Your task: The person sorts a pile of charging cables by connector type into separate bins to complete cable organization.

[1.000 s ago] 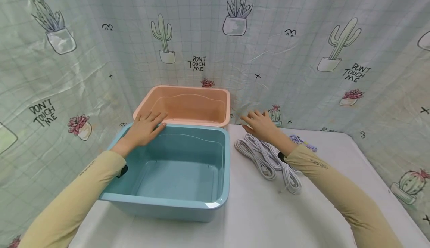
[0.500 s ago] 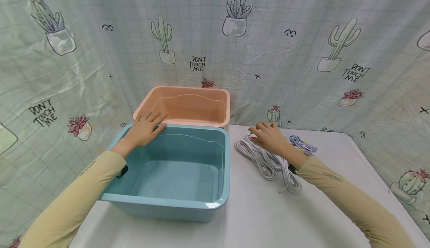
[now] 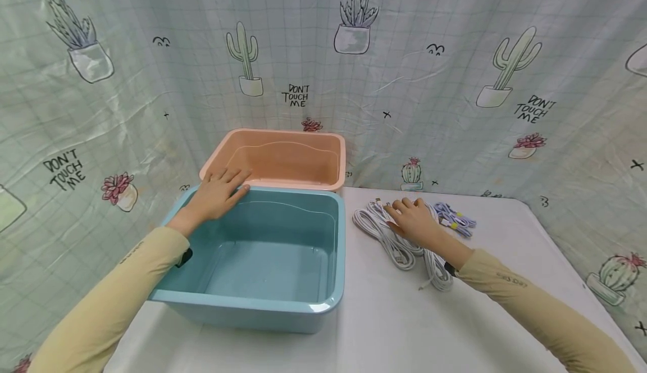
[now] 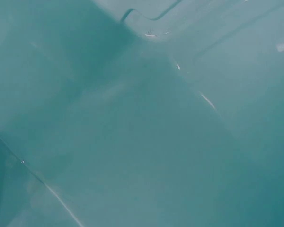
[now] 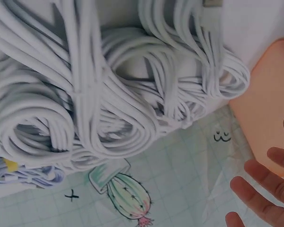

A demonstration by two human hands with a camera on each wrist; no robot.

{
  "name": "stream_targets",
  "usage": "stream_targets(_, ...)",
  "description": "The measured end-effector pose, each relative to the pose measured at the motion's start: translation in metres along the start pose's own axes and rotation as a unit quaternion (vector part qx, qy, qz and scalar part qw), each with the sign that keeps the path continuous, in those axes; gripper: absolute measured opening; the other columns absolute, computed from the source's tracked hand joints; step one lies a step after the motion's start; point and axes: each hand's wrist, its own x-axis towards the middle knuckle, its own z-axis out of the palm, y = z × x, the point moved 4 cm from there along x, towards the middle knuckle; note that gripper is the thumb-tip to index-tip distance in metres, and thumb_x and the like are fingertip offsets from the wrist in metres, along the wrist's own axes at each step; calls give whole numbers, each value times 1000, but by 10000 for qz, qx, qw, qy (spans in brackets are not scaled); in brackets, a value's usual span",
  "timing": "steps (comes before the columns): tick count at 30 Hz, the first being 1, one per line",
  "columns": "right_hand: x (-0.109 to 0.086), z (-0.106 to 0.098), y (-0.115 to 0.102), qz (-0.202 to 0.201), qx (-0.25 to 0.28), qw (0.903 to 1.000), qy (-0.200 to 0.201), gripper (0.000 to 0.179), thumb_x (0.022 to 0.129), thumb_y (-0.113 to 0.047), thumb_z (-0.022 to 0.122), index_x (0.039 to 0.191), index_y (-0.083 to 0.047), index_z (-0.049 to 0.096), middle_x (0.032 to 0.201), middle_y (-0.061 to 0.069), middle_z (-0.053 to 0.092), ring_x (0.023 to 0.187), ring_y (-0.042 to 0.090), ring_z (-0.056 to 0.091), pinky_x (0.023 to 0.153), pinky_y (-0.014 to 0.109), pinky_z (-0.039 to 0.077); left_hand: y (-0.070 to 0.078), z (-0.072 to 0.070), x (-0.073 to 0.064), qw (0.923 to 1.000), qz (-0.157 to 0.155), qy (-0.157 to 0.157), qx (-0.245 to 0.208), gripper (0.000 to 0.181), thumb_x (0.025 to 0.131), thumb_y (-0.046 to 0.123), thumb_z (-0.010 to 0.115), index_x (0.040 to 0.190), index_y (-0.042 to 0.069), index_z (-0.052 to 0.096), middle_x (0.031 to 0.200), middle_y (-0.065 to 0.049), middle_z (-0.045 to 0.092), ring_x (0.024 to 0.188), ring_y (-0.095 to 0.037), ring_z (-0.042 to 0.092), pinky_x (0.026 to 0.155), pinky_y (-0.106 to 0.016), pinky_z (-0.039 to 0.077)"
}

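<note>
In the head view my left hand (image 3: 216, 194) lies with extended fingers over the back left rim of a blue-green plastic basin (image 3: 273, 304). The left wrist view shows only the basin's inner wall (image 4: 142, 132). My right hand (image 3: 415, 224) hovers over coiled white cables (image 3: 376, 230) on the right of the table, fingers loosely bent and holding nothing. From the right wrist, the fingers (image 5: 255, 189) appear at the lower right, apart from the white coils (image 5: 128, 94). A bundle of lilac cables (image 3: 457, 221) with yellow bits lies just right of the hand.
An orange basin (image 3: 298, 157) stands directly behind the blue-green one. Both basins and the cables share a white table (image 3: 394, 328). A cactus-print curtain (image 3: 429, 81) hangs close behind and at both sides.
My right hand has moved right and toward me, down over the white cables, uncovering more of the lilac bundle. The left hand and both basins stay where they were.
</note>
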Motion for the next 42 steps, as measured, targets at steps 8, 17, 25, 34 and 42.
stream_targets(8, -14, 12, -9, -57, -109, 9999, -55, 32, 75, -31, 69, 99, -11, 61, 81, 5, 58, 70, 23, 52, 55, 37, 37, 1, -1, -1, 10000, -2, 8, -13, 53, 96, 43, 28, 142, 16, 27, 144, -19, 27, 132, -47, 18, 104, -63, 6)
stream_targets(17, -21, 25, -20, 79, -135, 9971, -749, 35, 81, -34, 63, 105, -10, 58, 90, 7, 59, 83, 25, 54, 66, 45, 45, 1, -2, -2, 10000, -1, 22, 10, 53, 96, 43, 28, 142, 16, 27, 144, -19, 28, 132, -46, 18, 105, -62, 6)
stream_targets(25, -24, 37, -28, 243, 38, 9956, -902, 32, 80, -36, 63, 98, -11, 55, 84, 5, 55, 79, 24, 49, 60, 41, 40, 1, -2, -1, 10000, -4, 17, 35, 53, 96, 42, 28, 142, 16, 27, 144, -18, 28, 132, -46, 19, 105, -62, 6)
stream_targets(34, -24, 47, -35, 576, 355, 9922, -1045, 31, 80, -36, 62, 99, -13, 54, 83, 8, 57, 81, 27, 51, 68, 47, 42, 2, -2, -1, 10000, -2, -2, 22, 53, 96, 43, 28, 142, 16, 27, 144, -19, 28, 132, -46, 18, 105, -62, 6)
stream_targets(42, -23, 51, -42, 689, 287, 9829, -1681, 37, 82, -38, 60, 110, -15, 53, 89, 9, 58, 87, 27, 52, 74, 48, 43, 2, -2, -1, 10000, 23, 14, 31, 53, 96, 42, 29, 142, 15, 28, 144, -18, 28, 132, -46, 19, 105, -62, 7)
